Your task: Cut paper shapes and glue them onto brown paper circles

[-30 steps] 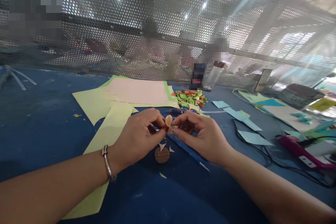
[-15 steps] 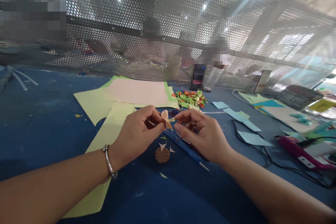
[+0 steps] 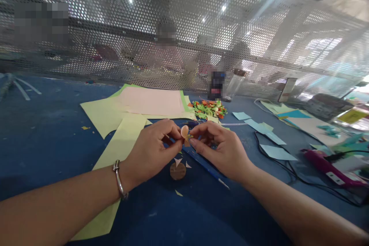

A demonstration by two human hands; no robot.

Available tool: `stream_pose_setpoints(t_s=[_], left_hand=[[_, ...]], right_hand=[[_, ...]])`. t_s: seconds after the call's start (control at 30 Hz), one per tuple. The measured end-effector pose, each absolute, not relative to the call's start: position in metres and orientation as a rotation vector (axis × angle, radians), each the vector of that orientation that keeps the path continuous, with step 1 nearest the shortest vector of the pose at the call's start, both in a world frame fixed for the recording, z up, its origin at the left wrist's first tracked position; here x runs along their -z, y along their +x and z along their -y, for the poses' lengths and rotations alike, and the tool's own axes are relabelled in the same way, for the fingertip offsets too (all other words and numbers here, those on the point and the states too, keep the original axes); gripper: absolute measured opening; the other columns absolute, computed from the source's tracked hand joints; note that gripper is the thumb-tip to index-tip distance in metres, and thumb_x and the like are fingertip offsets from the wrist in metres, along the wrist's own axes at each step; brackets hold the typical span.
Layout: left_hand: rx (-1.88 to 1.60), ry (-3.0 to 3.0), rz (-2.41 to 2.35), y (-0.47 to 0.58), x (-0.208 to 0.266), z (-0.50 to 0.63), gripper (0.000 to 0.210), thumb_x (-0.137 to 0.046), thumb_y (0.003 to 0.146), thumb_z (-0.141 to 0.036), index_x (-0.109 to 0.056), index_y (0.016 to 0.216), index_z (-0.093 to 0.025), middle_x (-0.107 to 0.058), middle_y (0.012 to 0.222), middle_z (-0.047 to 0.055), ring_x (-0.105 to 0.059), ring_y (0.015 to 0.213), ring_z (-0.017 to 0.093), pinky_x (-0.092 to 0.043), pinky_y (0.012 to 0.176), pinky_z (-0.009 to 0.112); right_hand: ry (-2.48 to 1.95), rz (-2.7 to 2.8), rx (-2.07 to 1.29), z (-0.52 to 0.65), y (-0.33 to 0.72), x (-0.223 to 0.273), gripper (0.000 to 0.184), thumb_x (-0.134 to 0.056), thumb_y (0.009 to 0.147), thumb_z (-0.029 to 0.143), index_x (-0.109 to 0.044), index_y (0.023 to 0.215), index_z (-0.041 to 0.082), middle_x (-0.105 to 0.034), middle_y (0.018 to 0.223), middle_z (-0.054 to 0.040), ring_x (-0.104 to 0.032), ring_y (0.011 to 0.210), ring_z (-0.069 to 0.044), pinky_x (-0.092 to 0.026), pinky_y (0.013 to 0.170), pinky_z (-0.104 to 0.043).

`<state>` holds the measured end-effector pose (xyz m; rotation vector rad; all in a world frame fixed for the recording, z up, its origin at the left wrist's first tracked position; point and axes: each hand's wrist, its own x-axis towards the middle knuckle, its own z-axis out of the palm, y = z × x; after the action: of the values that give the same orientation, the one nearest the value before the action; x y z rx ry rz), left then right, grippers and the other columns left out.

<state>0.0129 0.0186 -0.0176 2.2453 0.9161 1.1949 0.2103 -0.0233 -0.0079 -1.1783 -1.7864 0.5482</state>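
A small peach paper flower (image 3: 185, 132) is held up in front of me, with a yellowish-green bit showing at its right side. My left hand (image 3: 161, 142) pinches it from the left between thumb and forefinger. From the right, the thumb and fingertips of my right hand (image 3: 220, 146) close at the yellowish-green part. Below the hands lies a round wooden disc (image 3: 178, 171) with a pale paper scrap (image 3: 178, 162) at its top edge. A blue pen-like tool (image 3: 206, 165) with a thin tip slants under my right hand.
Pale yellow (image 3: 127, 138) and pink paper sheets (image 3: 152, 100) lie at the left and back. Behind are a pile of green and orange paper bits (image 3: 210, 109) and a glass bottle (image 3: 235, 84). Blue slips (image 3: 278, 152), a cable and a magenta power strip (image 3: 331, 167) lie right.
My right fingertips have moved left and now meet the paper flower. The flower has turned and dropped slightly in my left hand.
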Motion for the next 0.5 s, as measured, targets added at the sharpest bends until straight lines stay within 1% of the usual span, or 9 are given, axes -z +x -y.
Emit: stream_pose_setpoints(t_s=[0.27,0.5], left_hand=[[-1.207,2.315,-0.862,0.0123,0.0185,-0.0177,0.008,-0.064,0.083,-0.015,-0.062,0.077,-0.02,-0.067,0.085,0.0,-0.063,0.077,0.014,-0.051,0.069,0.029],[-1.201,2.355,-0.809,0.0141,0.0193,-0.0186,0.009,-0.063,0.083,-0.012,-0.062,0.078,-0.019,-0.066,0.085,0.0,-0.063,0.077,0.012,-0.053,0.07,0.026]], right_hand=[[-1.174,1.794,-0.572,0.024,0.2121,0.0072,0.014,-0.067,0.088,0.028,-0.068,0.1,0.02,-0.069,0.087,-0.0016,-0.06,0.07,-0.012,-0.048,0.06,-0.024],[-1.16,1.802,-0.587,0.0231,0.2127,0.007,0.009,-0.067,0.086,0.024,-0.069,0.094,0.019,-0.067,0.078,0.0007,-0.058,0.063,-0.01,-0.046,0.056,-0.023]])
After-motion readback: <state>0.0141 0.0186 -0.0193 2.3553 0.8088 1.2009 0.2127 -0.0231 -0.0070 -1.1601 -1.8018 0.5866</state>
